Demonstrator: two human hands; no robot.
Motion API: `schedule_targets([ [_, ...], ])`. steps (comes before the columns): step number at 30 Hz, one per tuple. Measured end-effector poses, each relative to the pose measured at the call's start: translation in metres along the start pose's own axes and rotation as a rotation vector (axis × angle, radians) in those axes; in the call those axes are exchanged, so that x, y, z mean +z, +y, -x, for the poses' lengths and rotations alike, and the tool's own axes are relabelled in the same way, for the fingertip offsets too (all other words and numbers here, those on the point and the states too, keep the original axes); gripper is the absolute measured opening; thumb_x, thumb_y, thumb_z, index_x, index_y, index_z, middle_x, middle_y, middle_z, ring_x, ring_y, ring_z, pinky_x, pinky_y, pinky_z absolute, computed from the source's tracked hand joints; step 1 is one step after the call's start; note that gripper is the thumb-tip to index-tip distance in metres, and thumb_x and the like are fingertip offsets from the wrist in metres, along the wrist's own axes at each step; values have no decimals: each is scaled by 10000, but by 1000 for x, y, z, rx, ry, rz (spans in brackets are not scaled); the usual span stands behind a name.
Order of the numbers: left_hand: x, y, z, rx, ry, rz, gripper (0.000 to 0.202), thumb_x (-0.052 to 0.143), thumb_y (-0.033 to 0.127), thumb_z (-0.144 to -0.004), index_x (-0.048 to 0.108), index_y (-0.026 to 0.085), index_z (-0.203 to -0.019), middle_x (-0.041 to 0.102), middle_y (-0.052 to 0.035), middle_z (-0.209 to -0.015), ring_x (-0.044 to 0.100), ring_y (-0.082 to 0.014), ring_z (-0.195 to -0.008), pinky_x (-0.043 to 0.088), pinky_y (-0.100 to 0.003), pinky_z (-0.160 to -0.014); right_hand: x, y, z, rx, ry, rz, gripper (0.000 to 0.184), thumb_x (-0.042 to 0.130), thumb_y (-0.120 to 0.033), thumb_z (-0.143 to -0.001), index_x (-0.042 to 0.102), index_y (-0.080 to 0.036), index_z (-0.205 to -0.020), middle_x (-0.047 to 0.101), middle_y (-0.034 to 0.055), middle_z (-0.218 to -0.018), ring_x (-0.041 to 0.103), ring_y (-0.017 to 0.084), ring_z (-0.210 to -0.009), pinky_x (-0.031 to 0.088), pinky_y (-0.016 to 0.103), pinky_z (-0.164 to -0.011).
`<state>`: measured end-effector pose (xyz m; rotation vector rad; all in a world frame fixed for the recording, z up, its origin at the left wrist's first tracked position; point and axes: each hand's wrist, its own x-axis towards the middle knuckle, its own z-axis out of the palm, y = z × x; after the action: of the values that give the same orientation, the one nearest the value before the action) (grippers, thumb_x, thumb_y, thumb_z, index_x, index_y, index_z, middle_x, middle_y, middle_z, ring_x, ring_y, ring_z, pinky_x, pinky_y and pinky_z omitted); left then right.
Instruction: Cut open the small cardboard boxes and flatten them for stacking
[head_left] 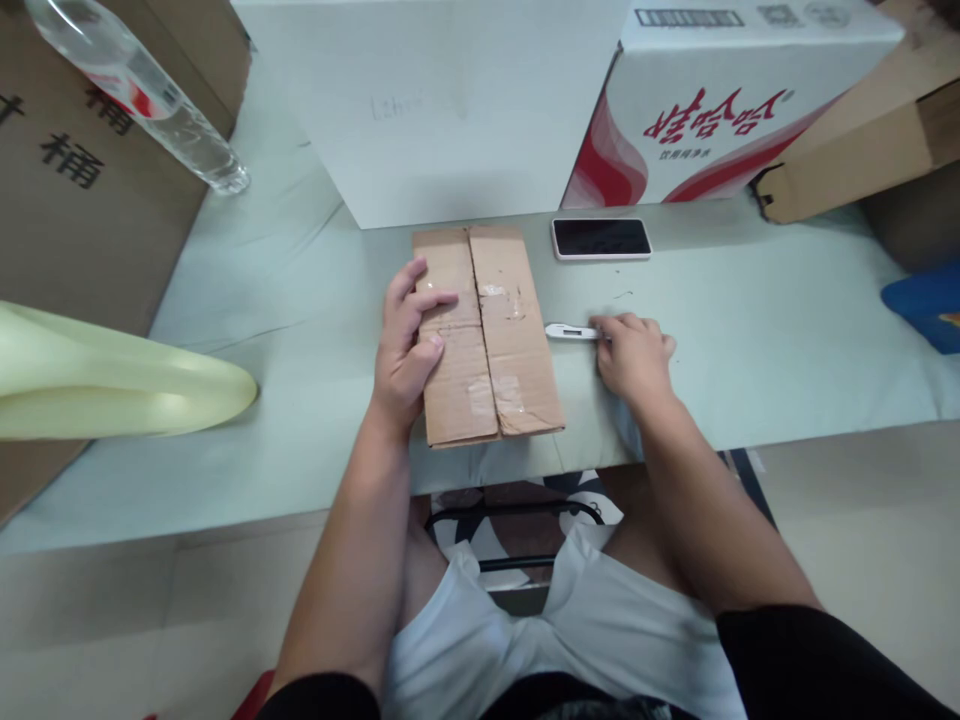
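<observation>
A small brown cardboard box with taped flaps lies flat on the pale green table in front of me. My left hand rests on its left flap, fingers spread flat on the cardboard. Just to the right of the box, my right hand lies on the table with its fingers closed round the end of a small white utility knife, whose tip points toward the box's right edge.
A phone lies face up behind the box. Behind it stand a large white box and a red-and-white carton. Brown cartons and a clear bottle are at left, a pale yellow object below them.
</observation>
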<state>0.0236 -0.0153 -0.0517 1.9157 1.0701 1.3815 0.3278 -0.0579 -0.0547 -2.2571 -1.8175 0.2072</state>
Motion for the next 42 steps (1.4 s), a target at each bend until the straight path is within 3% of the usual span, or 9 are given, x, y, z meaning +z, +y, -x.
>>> schedule_targets([
  [3,0,1,0,0,10,9,491,546,665,-902,723,334,-1218,503,-33,-1614,404,-370,-1554,323,-566,-1326,-3,3,-5,-20,31,-141,350,522,-258,-921,794,-215,-1137,740,178,-1136,606,355,-1069,462,543,-920],
  [6,5,6,1,4,29,36,511,536,714,-911,721,341,-1207,504,-27,-1608,427,-355,-1539,343,-541,-1321,-13,7,-9,-59,222,-610,293,583,-324,-901,703,-242,-1155,684,85,-1008,626,244,-895,520,420,-813],
  [9,16,13,3,9,74,-4,523,483,723,-952,707,326,-1209,505,-46,-1598,423,-348,-1543,360,-541,-1308,-36,-1,-1,-136,382,-1031,260,615,-445,-920,572,-318,-1144,547,3,-907,596,181,-769,535,356,-723],
  [11,25,17,3,14,107,-44,537,446,715,-976,693,311,-1229,497,-66,-1598,416,-355,-1545,354,-557,-1305,-56,-16,13,-202,432,-1108,209,623,-471,-929,520,-324,-1038,468,-17,-846,585,175,-713,549,368,-707],
  [15,39,22,5,-2,154,-113,545,401,702,-997,667,300,-1249,481,-80,-1600,404,-359,-1552,325,-563,-1312,-90,-53,52,-348,579,-1114,276,682,-408,-919,441,-295,-845,396,-58,-674,515,153,-546,477,316,-548],
  [20,46,22,6,8,192,-145,568,353,701,-1006,651,287,-1255,476,-96,-1598,430,-340,-1537,355,-527,-1298,-106,-69,82,-389,290,-722,102,684,-308,-941,634,-261,-865,666,-1,-725,630,165,-629,496,323,-556],
  [22,46,22,6,4,188,-154,571,347,708,-1004,650,293,-1252,476,-88,-1600,429,-339,-1535,352,-528,-1299,-107,-68,82,-419,212,-634,49,673,-235,-928,664,-250,-883,710,-2,-739,659,157,-645,523,314,-585],
  [27,43,23,6,17,163,-122,552,384,710,-999,655,304,-1256,475,-76,-1593,402,-359,-1548,287,-549,-1330,-104,-66,73,-520,205,-548,45,656,-206,-911,665,-238,-881,732,-14,-733,655,133,-601,517,285,-574],
  [42,41,24,6,8,157,-165,580,346,733,-992,652,312,-1247,485,-76,-1577,436,-349,-1525,320,-552,-1314,-103,-73,73,-502,164,-485,91,662,-189,-907,678,-242,-835,747,-11,-734,631,128,-571,460,278,-530],
])
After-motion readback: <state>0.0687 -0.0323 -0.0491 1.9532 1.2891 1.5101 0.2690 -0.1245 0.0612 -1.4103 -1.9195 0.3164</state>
